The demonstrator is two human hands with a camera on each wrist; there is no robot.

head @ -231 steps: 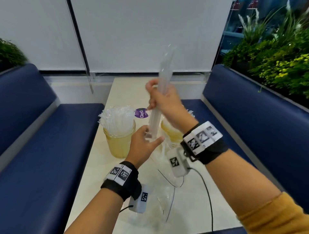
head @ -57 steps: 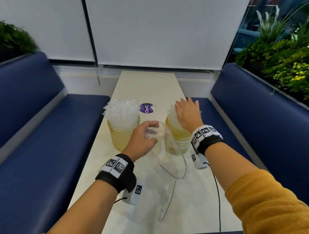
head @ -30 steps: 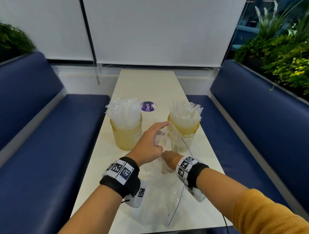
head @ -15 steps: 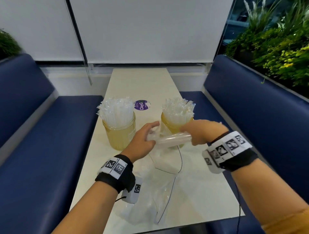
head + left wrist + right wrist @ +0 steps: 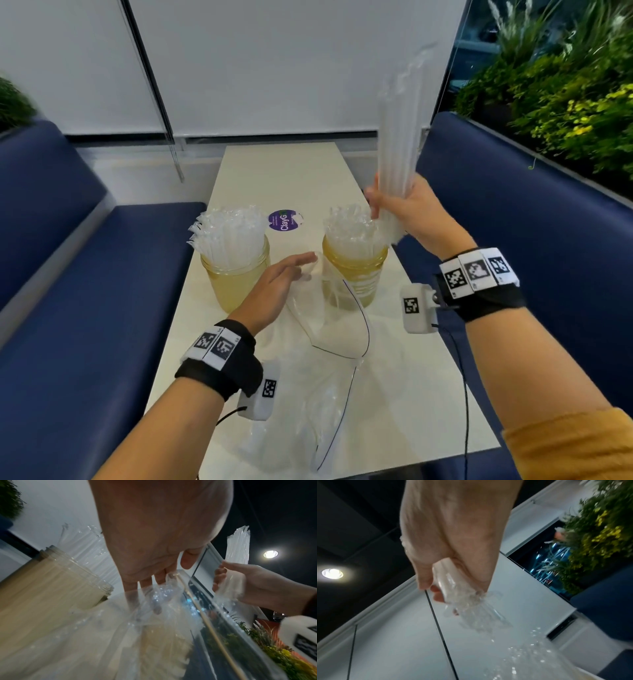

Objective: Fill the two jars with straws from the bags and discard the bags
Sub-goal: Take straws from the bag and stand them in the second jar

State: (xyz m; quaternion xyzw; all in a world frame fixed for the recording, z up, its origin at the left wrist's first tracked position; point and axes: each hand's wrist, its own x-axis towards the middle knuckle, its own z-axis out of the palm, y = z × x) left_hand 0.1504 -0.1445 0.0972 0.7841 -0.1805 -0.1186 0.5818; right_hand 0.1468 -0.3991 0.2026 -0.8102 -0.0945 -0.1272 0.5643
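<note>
Nearest, at 6 o'clock, a clear bag (image 5: pixel 308 404) lies crumpled on the pale table (image 5: pixel 411 394). Left hand (image 5: pixel 274 291), fingers straight and relaxed, touches a second bag's (image 5: pixel 329 318) raised edge, its grip spread. At 11 o'clock, the left jar (image 5: pixel 236 274), packed with straws; at 1 o'clock, the right jar (image 5: pixel 356 274), likewise full. Above it the right hand (image 5: pixel 407 209) grips an upright straw bundle (image 5: pixel 399 137), fingers wrapped tight. Navy benches (image 5: pixel 85 291) flank the table; white blinds (image 5: pixel 274 61) close the far end, greenery (image 5: pixel 565 96) at 2 o'clock.
</note>
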